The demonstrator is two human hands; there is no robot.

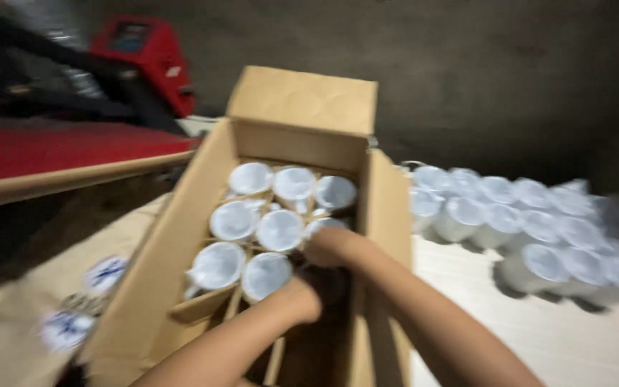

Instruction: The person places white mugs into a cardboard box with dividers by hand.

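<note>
We have both hands down in the open brown cardboard box [180,236], among white plastic-wrapped mugs [279,229] set in cardboard dividers; our left hand [302,297] and right hand [327,247] are buried to the wrist, so we cannot tell what the fingers grip; we judge a mug could snag a divider and slip; more wrapped mugs [539,229] crowd the table nearby.

I see a dim, motion-blurred view: white mugs [539,229] at three o'clock smear, casting soft shadows toward six o'clock; the twelve o'clock background lies dark.
</note>
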